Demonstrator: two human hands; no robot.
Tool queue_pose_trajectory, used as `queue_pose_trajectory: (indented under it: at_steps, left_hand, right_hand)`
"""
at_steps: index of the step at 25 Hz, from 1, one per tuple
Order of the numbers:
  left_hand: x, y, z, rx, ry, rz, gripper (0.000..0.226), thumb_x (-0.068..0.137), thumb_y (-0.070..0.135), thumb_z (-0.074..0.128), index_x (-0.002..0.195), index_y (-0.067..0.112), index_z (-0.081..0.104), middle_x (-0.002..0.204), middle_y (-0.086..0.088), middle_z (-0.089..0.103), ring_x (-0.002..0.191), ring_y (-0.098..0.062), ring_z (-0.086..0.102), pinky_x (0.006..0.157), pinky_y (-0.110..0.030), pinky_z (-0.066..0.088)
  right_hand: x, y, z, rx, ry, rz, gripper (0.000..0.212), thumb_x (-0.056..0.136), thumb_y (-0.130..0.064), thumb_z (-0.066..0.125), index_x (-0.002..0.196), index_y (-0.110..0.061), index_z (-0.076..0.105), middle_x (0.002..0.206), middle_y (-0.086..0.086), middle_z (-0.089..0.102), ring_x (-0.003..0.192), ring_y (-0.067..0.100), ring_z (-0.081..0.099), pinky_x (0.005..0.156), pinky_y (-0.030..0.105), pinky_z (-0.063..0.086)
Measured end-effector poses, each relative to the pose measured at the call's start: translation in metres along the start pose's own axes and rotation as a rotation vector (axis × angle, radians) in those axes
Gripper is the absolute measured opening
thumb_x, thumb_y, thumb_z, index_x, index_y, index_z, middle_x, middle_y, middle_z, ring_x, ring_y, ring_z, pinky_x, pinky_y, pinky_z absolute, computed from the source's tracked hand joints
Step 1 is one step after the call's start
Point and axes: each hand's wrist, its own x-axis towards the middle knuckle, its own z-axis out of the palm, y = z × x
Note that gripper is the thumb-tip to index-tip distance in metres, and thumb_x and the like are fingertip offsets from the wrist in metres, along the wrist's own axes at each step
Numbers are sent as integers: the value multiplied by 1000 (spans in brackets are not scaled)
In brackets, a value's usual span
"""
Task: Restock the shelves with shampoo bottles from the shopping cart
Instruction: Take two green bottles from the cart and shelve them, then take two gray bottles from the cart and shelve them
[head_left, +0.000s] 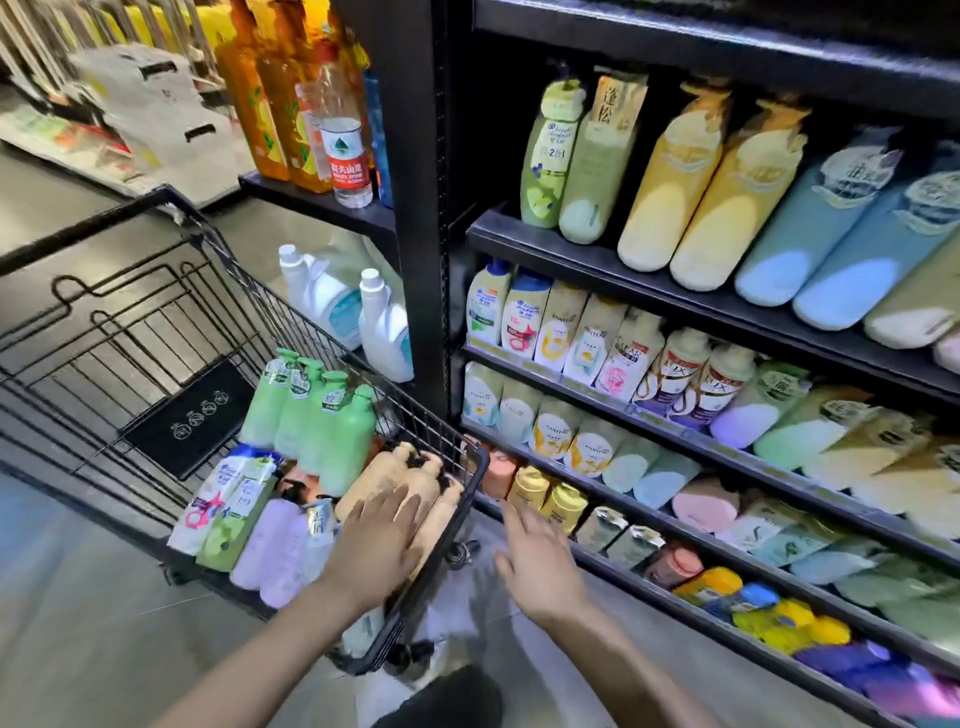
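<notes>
Shampoo bottles (410, 486), tan, pump-topped: three lying side by side in the near right corner of the shopping cart (480, 470), long axes running away from the person, pumps toward the far end. Left hand (378, 538): fingers straight and spread, palm down on the tan bottles, gripping nothing yet. Right hand (537, 558): open, fingers loose, empty, hovering outside the cart between its rim and the bottom shelf (613, 558). Further stock in cart: green bottles (311, 410) upright behind the tan ones; lilac bottles (272, 545) and white-and-green bottles (228, 501) lying to the left. Judged: left hand nearer, placed to pick; the cart's wire rim stands between bottle and shelves (675, 306), so a lift over it comes first. Shelves close on the right, mostly full; room appears low down, near the orange bottle (498, 470)
</notes>
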Motion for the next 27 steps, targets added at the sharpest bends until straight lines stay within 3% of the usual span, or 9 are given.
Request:
queue_pose_trajectory:
  at_steps: [3, 5, 9, 13, 20, 27]
  left_hand:
    - [-38, -29, 20, -16, -39, -37, 61, 69, 38, 66, 120, 6, 62, 120, -18, 63, 106, -37, 63, 83, -49, 53]
    - [-53, -49, 30, -36, -75, -91, 59, 66, 36, 67, 116, 5, 64, 113, -17, 67, 98, -35, 67, 76, -44, 56]
    - [-69, -88, 38, -56, -140, -143, 58, 84, 38, 54, 134, 10, 46, 132, -11, 54, 121, -30, 52, 94, -38, 45]
    - [-64, -139, 46, -62, -201, -191, 42, 88, 41, 48, 121, 15, 50, 126, -5, 56, 117, -26, 51, 90, -36, 45]
    - [-12, -216, 58, -107, -415, -115, 50, 95, 37, 44, 134, 7, 39, 134, -13, 48, 123, -27, 47, 93, -33, 39]
    - [33, -239, 87, -231, -678, -176, 46, 96, 27, 47, 134, 2, 40, 135, -16, 52, 122, -29, 51, 90, -29, 40]
  right_hand:
    - [-13, -29, 27, -2, -101, -15, 59, 98, -26, 37, 151, -19, 13, 159, 5, 16, 145, 25, 18, 119, 40, 14]
    - [-16, -47, 47, 6, -152, -35, 59, 98, -26, 38, 151, -18, 15, 158, 5, 17, 145, 24, 18, 119, 40, 15]
    - [-20, -79, 79, 78, -154, -101, 55, 97, -23, 41, 149, -15, 22, 152, 4, 29, 138, 24, 29, 113, 34, 25]
    - [-2, -116, 99, 201, -206, -45, 46, 97, -22, 43, 141, -11, 33, 143, 7, 38, 131, 27, 38, 107, 35, 34]
    - [62, -168, 118, 331, -312, 231, 40, 96, -16, 46, 134, -1, 43, 135, 18, 48, 125, 30, 46, 93, 30, 32]
    - [100, -163, 175, 503, -358, 599, 56, 92, -25, 53, 139, -2, 32, 139, 18, 45, 124, 33, 47, 94, 35, 42]
